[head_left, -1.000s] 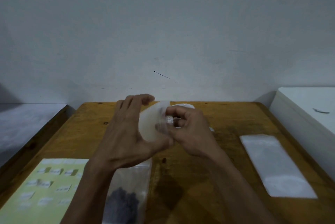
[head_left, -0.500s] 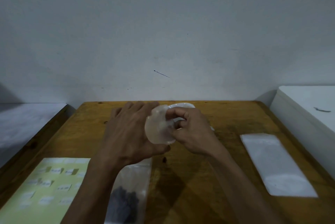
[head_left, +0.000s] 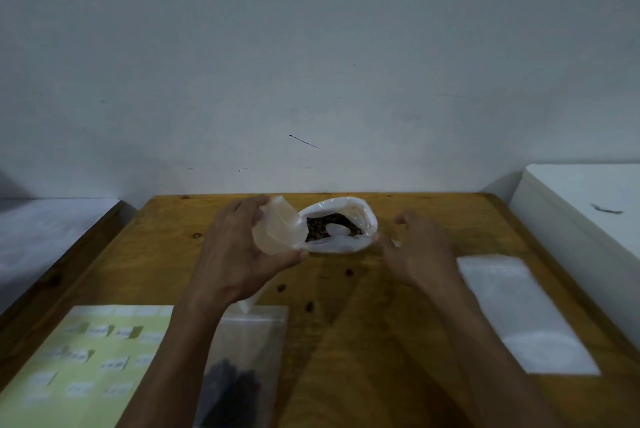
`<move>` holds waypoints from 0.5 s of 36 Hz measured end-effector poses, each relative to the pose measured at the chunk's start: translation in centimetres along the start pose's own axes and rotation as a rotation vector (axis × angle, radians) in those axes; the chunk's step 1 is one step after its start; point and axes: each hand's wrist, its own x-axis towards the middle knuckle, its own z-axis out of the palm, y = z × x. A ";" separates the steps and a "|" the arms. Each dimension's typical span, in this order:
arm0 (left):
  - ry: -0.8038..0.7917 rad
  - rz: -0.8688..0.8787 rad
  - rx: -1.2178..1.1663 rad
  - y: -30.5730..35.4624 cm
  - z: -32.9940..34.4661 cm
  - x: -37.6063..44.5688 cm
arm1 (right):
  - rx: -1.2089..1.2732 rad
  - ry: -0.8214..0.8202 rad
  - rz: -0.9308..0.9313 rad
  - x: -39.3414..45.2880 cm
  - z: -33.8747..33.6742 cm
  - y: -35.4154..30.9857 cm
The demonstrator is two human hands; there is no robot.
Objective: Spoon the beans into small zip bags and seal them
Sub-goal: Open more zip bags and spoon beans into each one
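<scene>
Wooden table (head_left: 398, 306), orange-brown, set against a plain grey-white wall (head_left: 311, 46) bearing one short dark scratch.

Near left corner: pale green label sheet (head_left: 86, 358) with rows of small white stickers; print too blurred to read.

Just beside it, near edge: clear zip bag (head_left: 249, 358) lying flat, dark beans (head_left: 232, 393) bunched in its lower half, partly under the left forearm.

Left of centre: left hand (head_left: 239, 254), raised, fingers and thumb curled round a small translucent zip bag (head_left: 277, 233) bowed into a rounded shape; no contents visible in it.

Centre, far side: large white plastic bag (head_left: 363, 219), mouth open, brown beans and a white spoon (head_left: 337, 230) inside.

A few loose beans (head_left: 349, 271) on the wood nearer the viewer.

Right of centre: right hand (head_left: 419, 247), fingers loosely bent and spread, holding nothing, close to the white bag's right edge.

Right: stack of clear flat bags (head_left: 526, 316), no lettering visible.

Far right: white surface (head_left: 588, 205) carrying a small dark object.
</scene>
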 end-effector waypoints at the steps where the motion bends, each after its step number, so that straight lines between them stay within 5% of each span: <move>1: 0.011 0.002 -0.008 0.0 0.1 0.1 | 0.016 -0.051 0.050 0.1 0.0 0.2; 12: 0.004 -0.022 -0.005 0.3 0.5 2.0 | 0.953 -0.056 0.316 0.7 2.0 -0.3; 15: -0.040 -0.022 0.015 0.3 0.7 2.2 | 0.998 -0.026 0.305 0.5 2.5 -1.8; 18: -0.040 -0.022 0.031 0.2 0.9 2.5 | 0.702 0.089 0.058 -0.2 2.7 -2.0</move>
